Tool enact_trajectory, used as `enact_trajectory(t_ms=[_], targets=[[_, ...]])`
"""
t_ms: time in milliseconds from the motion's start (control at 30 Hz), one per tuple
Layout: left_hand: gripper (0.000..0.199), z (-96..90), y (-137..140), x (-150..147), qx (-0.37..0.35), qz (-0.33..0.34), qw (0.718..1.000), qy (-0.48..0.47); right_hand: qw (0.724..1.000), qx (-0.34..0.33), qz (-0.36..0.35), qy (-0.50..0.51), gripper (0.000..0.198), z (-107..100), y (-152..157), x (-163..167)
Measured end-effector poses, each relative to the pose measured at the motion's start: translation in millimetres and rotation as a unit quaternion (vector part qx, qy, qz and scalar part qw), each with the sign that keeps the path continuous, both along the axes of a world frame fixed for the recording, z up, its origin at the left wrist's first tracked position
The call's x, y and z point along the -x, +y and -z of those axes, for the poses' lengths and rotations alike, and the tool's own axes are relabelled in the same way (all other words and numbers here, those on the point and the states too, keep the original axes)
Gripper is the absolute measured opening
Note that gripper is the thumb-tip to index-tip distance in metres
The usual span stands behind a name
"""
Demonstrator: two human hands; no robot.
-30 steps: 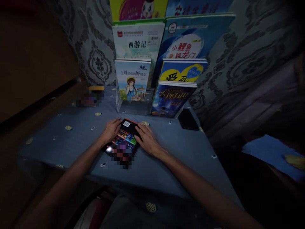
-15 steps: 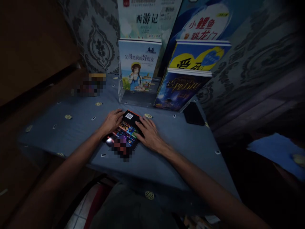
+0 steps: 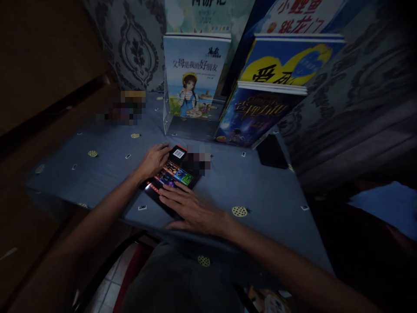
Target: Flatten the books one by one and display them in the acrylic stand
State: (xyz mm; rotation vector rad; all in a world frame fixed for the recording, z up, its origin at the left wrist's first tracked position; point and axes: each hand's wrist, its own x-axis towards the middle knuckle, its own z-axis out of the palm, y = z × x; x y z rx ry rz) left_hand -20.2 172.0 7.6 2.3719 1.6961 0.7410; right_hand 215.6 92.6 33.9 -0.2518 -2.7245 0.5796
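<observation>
A dark book (image 3: 177, 174) with a barcode and small colourful pictures on its upward side lies on the cloth-covered table, tilted at an angle to me. My left hand (image 3: 155, 160) rests along its upper left edge, fingers stretched toward the barcode end. Across the near end of the book lies my right hand (image 3: 189, 208), its fingers spread and laid on the cover. Neither hand grips the book. Part of its near corner is hidden beneath my right hand, and a pixelated patch blurs its upper right side.
Behind the book, a clear stand (image 3: 192, 127) holds a light blue book (image 3: 197, 78). Beside it stand a dark blue book (image 3: 260, 113) and a yellow-and-blue book (image 3: 293, 58). A black phone-like slab (image 3: 273, 151) lies at the right on the patterned tablecloth (image 3: 97, 174).
My right hand has slid from the book's upper right side down to its near end. My left hand stays on the left edge. The view has shifted slightly.
</observation>
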Motion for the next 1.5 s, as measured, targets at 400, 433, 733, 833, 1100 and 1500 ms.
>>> enact_trajectory(t_ms=[400, 433, 733, 833, 1100, 1500], targets=[[0.039, -1.9, -0.6, -0.3, -0.017, 0.007, 0.999, 0.029, 0.998, -0.017, 0.019, -0.064, 0.055, 2.0, -2.9, 4.2], [0.039, -2.0, -0.7, -0.2, -0.019, 0.007, 0.999, 0.032, 0.998, -0.023, 0.017, -0.059, 0.054, 2.0, -2.9, 4.4], [0.041, -3.8, -2.5, -1.1, 0.004, 0.040, 0.998, 0.046, 0.997, -0.064, 0.011, -0.041, 0.052, 2.5, -8.6, 4.1], [0.040, -9.1, -5.8, -10.5, 0.034, 0.100, 0.993, 0.061, 0.996, -0.073, -0.015, -0.050, 0.056, -1.7, -12.0, 6.0], [0.040, -22.0, -10.6, -26.0, 0.090, 0.201, 0.974, 0.061, 0.995, -0.040, -0.017, -0.085, 0.047, -11.6, -21.1, 8.9], [0.040, -19.7, -12.6, -27.7, 0.099, 0.238, 0.965, 0.057, 0.992, -0.081, 0.035, -0.093, 0.044, -1.0, -42.0, 18.6]])
